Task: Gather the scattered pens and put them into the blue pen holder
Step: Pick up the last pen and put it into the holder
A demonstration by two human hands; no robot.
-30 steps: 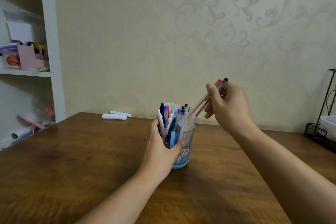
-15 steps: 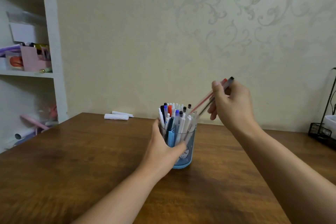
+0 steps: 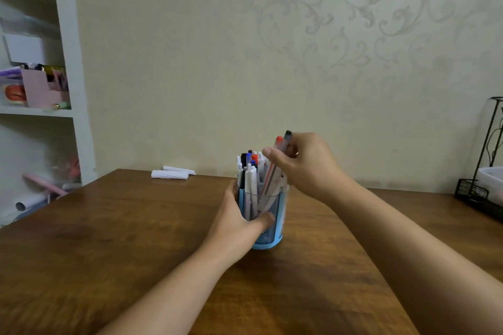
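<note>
Pens [image 3: 249,177] fill the blue pen holder [image 3: 272,236] mid-desk [image 3: 109,239]. My left hand [image 3: 236,221] wraps its fingers round it; my right hand [image 3: 304,166] pinches two pens [image 3: 281,144], tips inside the rim.

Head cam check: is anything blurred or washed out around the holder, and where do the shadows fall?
Head view: soft, even light, no glare; the right hand and its two pens are slightly motion-smeared, the left hand on the blue pen holder sharper; a faint shadow lies on the table before the holder; frame edges bow with wide-angle distortion.
</note>
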